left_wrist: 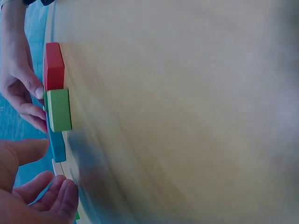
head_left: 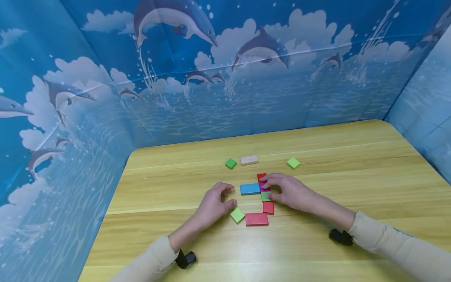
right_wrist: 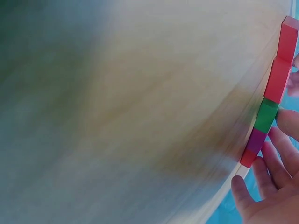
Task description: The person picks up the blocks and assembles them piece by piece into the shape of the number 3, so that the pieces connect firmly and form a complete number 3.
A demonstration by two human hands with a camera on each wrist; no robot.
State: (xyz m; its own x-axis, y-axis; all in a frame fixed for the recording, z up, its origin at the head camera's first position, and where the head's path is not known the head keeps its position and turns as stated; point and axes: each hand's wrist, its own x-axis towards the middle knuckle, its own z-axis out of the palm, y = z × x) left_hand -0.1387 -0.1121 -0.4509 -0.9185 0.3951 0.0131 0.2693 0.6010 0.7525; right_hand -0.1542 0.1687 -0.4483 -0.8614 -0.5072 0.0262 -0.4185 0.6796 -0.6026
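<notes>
Small coloured blocks lie in a joined row on the table. From the far end come a red block (head_left: pixel 261 177), a purple block (head_left: pixel 262 188), a green block (head_left: pixel 265 197) and a red square block (head_left: pixel 268 208). Across the row, a blue oblong block (head_left: pixel 249 189) meets its left side. Over the row's right side, my right hand (head_left: pixel 294 194) touches it, thumb at the green block and fingertips at the purple and red ones. My left hand (head_left: pixel 213 203) hovers left of the blue block, fingers loosely bent, holding nothing. Nearest it lies a lime block (head_left: pixel 237 215).
A larger red block (head_left: pixel 256 219) sits at the row's near end. Farther back on the wooden table (head_left: pixel 169 172) are a green block (head_left: pixel 230 163), a pale oblong block (head_left: pixel 249 159) and another lime block (head_left: pixel 293 163). A dolphin-print curtain (head_left: pixel 211 113) hangs behind the table.
</notes>
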